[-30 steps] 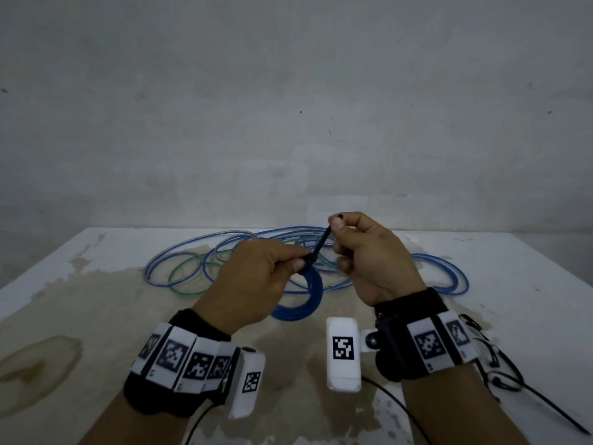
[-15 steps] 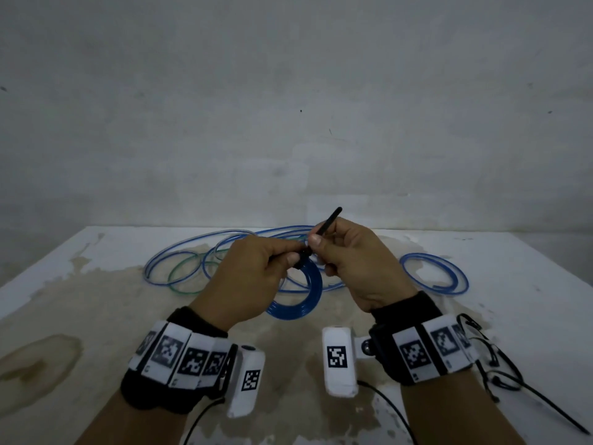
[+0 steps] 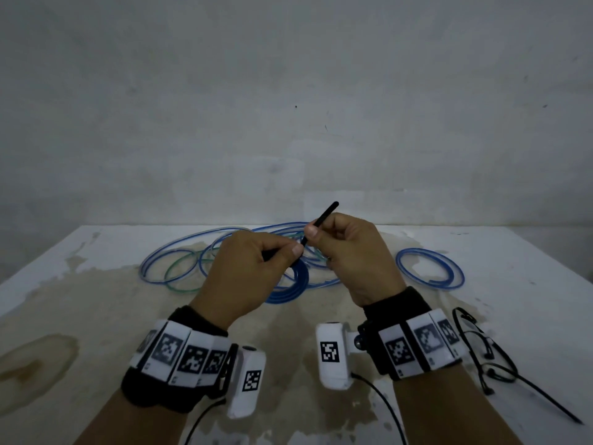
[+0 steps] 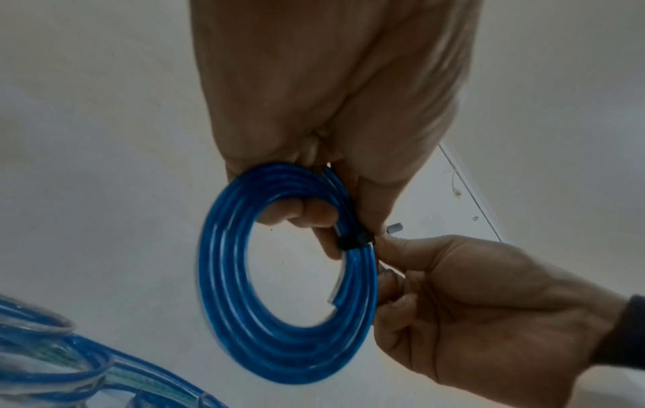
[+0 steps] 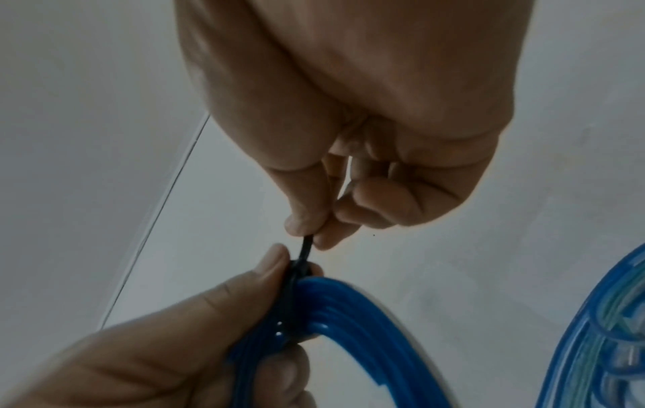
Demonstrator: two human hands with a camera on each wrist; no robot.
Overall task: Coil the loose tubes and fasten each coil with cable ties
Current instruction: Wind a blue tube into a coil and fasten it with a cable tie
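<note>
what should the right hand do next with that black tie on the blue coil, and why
Probably keep pulling the tail up and away. The cable tie already wraps the blue coil, the right hand pinches its tail, and the left hand grips the coil at the tie. Whether it is fully snug cannot be told.

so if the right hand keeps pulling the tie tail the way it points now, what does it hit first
Probably nothing nearby: the right hand pulls the black cable tie up and away toward the grey wall; depth is unclear.

L hand [image 4: 314,116] grips blue coil [image 4: 223,289]; black tie [image 4: 356,241] round it; R hand [image 4: 471,312] pinching beside tie.
</note>
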